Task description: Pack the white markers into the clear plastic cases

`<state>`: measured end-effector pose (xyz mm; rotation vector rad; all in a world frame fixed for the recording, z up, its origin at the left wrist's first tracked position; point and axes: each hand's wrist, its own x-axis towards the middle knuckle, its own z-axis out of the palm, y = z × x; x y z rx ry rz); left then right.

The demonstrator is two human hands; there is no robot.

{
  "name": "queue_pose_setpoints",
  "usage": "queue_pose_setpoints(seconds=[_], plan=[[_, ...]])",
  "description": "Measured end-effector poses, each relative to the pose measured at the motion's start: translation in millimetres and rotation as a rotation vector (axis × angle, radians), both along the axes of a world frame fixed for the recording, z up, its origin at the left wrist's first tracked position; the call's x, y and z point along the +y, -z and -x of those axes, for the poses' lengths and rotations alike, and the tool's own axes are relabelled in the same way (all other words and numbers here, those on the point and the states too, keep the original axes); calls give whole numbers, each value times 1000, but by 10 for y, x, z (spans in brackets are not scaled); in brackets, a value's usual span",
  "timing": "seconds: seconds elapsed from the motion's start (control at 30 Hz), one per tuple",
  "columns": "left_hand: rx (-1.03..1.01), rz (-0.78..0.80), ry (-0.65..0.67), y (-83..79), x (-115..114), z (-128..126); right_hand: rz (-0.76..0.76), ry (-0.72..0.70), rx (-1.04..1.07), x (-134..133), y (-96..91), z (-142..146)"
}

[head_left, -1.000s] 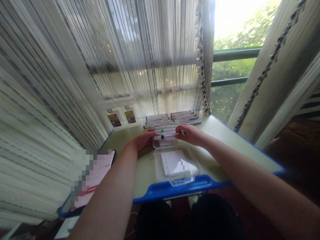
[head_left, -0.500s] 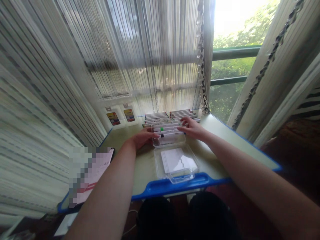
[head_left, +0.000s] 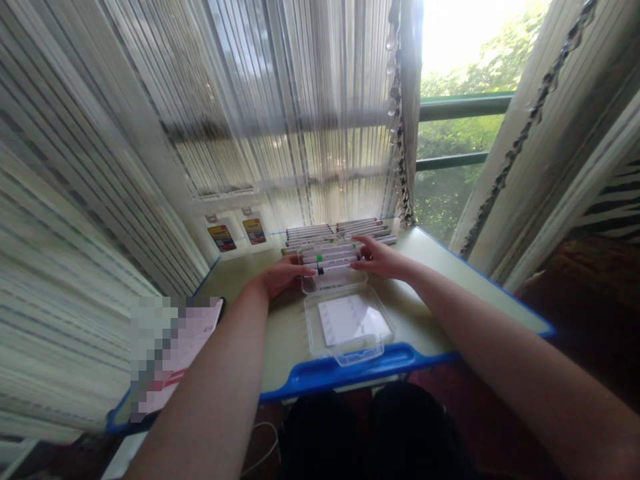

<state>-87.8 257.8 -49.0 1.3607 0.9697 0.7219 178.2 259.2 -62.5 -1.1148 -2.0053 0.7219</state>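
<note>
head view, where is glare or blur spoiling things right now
Head view: the sky in the window with green rails burns out to white; head view: a pale reflection crosses the clear plastic case lid; head view: lettering on the white cylindrical markers is too soft to read; head view: blocky pixels mask part of the flat pink-faced object.

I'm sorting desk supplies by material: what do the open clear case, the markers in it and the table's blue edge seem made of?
Case: probably rigid plastic, glossy; it is see-through, with bright glints.
Markers: likely plastic, smooth; even white barrels carry dark print.
Blue edge: seemingly moulded plastic, fairly glossy; soft highlights follow its curves.
</note>
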Motion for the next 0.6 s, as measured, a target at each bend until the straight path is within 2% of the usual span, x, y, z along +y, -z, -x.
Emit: queue_pose_setpoints(seconds=[0.2,0.4,0.6], plan=[[-1,1,-6,-23,-25,-13,29,-27,61,-28,-9,18],[-25,31,-75,-47,-61,-45,-52,-2,41,-40,-29,24],[-18,16,-81,-13,-28,-34,-51,0,53,-44,-37,25]])
